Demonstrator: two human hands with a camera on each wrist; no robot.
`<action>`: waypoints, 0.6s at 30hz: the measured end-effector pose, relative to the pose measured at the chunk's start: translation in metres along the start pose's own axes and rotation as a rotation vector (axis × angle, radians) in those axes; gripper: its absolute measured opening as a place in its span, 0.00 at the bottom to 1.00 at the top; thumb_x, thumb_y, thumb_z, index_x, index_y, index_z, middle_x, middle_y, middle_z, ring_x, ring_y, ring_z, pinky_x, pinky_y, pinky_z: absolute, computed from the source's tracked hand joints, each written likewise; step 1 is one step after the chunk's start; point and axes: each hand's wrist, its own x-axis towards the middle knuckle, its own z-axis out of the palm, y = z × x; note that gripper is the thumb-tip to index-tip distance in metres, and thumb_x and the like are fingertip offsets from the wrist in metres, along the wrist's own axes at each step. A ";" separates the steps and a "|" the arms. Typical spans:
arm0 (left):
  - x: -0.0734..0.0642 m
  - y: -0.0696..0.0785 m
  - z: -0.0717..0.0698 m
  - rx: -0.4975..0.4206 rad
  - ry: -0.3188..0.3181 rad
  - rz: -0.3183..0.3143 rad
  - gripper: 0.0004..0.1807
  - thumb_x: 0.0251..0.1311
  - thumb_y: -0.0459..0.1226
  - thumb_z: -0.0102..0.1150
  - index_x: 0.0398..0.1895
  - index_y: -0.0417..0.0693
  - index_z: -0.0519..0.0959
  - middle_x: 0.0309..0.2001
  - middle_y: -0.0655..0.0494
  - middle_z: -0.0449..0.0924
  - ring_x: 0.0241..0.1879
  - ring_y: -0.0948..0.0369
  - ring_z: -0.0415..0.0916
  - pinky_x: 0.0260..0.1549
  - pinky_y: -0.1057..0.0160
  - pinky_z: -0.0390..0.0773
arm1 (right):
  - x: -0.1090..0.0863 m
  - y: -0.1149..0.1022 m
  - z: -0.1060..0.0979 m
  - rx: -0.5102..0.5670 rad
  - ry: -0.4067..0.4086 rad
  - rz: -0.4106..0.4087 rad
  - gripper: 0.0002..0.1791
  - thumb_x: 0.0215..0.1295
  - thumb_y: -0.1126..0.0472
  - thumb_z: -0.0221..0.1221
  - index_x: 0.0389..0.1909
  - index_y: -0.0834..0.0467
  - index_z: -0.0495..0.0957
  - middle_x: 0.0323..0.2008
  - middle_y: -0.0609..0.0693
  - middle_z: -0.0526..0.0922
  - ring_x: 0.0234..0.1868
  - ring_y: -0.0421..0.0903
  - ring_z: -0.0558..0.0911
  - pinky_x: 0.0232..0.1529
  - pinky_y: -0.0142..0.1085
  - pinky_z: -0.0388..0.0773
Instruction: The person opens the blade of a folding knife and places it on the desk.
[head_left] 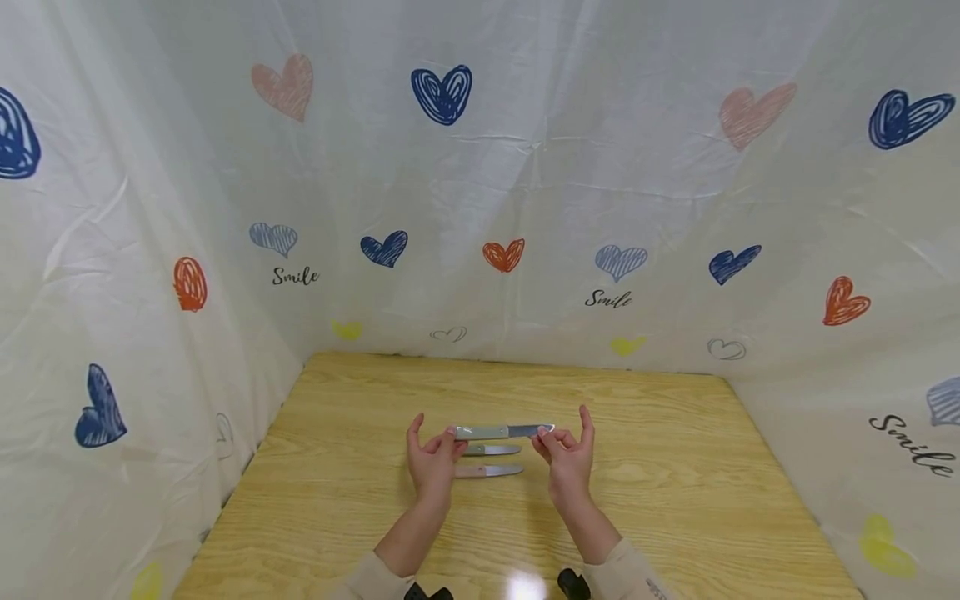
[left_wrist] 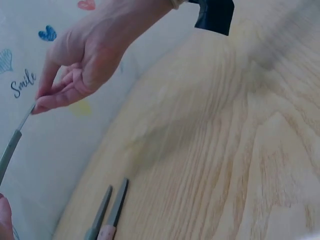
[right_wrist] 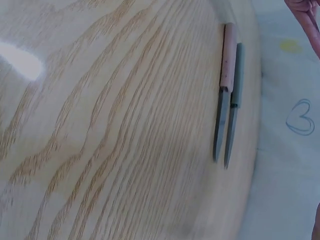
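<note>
A knife with a pale grey-green handle (head_left: 483, 432) is held level above the table. My left hand (head_left: 432, 468) pinches the end of its handle, and my right hand (head_left: 570, 468) pinches its blade near the tip. Beneath it on the table lie two more knives, side by side with blades pointing right: a green-handled knife (head_left: 501, 450) and a pink-handled knife (head_left: 472, 472). In the head view my left fingers overlap the handle ends of both. The left wrist view shows my right hand (left_wrist: 85, 65) at the blade tip of the raised knife (left_wrist: 9, 152).
The knives lie on a wood-grain table (head_left: 660, 483). A white curtain (head_left: 525, 192) printed with hearts and "Smile" stands behind it and along both sides. Light glares off the table's near edge. Black wrist devices (head_left: 573, 583) show near the sleeves.
</note>
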 end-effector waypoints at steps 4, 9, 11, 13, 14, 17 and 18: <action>0.002 -0.001 -0.006 -0.006 -0.036 0.017 0.35 0.63 0.30 0.59 0.71 0.49 0.57 0.28 0.51 0.83 0.25 0.61 0.84 0.32 0.64 0.85 | 0.002 0.001 -0.006 0.026 -0.072 0.015 0.49 0.61 0.82 0.54 0.76 0.53 0.39 0.18 0.40 0.76 0.23 0.37 0.84 0.33 0.29 0.84; 0.004 -0.002 -0.013 -0.024 -0.111 0.026 0.36 0.63 0.28 0.59 0.71 0.50 0.57 0.25 0.53 0.82 0.24 0.63 0.84 0.33 0.64 0.85 | 0.003 -0.001 -0.013 -0.016 -0.101 0.016 0.52 0.59 0.82 0.55 0.76 0.55 0.37 0.19 0.39 0.78 0.24 0.38 0.85 0.32 0.28 0.83; 0.005 -0.002 -0.016 -0.017 -0.129 0.039 0.36 0.63 0.28 0.59 0.72 0.50 0.56 0.25 0.54 0.83 0.25 0.64 0.84 0.34 0.63 0.85 | 0.003 -0.001 -0.014 -0.053 -0.096 0.032 0.52 0.59 0.80 0.56 0.76 0.54 0.37 0.19 0.39 0.80 0.25 0.37 0.86 0.32 0.28 0.83; 0.005 -0.003 -0.019 0.009 -0.136 0.052 0.36 0.63 0.29 0.59 0.72 0.49 0.56 0.26 0.53 0.83 0.25 0.64 0.84 0.34 0.63 0.85 | 0.003 0.001 -0.016 -0.088 -0.087 0.062 0.51 0.61 0.78 0.57 0.77 0.54 0.36 0.20 0.40 0.82 0.25 0.37 0.86 0.32 0.27 0.83; 0.004 -0.004 -0.021 0.027 -0.136 0.057 0.36 0.62 0.29 0.59 0.72 0.47 0.56 0.26 0.52 0.83 0.25 0.65 0.84 0.34 0.63 0.85 | 0.002 0.002 -0.017 -0.105 -0.078 0.082 0.51 0.61 0.78 0.57 0.77 0.54 0.36 0.21 0.41 0.83 0.26 0.38 0.86 0.32 0.27 0.83; 0.003 -0.008 -0.029 0.087 -0.116 0.056 0.36 0.62 0.30 0.61 0.71 0.45 0.57 0.27 0.50 0.84 0.25 0.65 0.83 0.33 0.65 0.85 | -0.002 0.007 -0.022 -0.167 -0.050 0.146 0.51 0.62 0.75 0.58 0.77 0.56 0.35 0.24 0.44 0.84 0.26 0.38 0.86 0.33 0.27 0.83; 0.003 -0.010 -0.032 0.104 -0.105 0.050 0.36 0.61 0.30 0.61 0.70 0.44 0.57 0.27 0.49 0.84 0.24 0.64 0.83 0.32 0.65 0.85 | -0.004 0.010 -0.024 -0.188 -0.042 0.168 0.52 0.62 0.74 0.59 0.77 0.56 0.35 0.25 0.46 0.85 0.26 0.39 0.86 0.33 0.28 0.83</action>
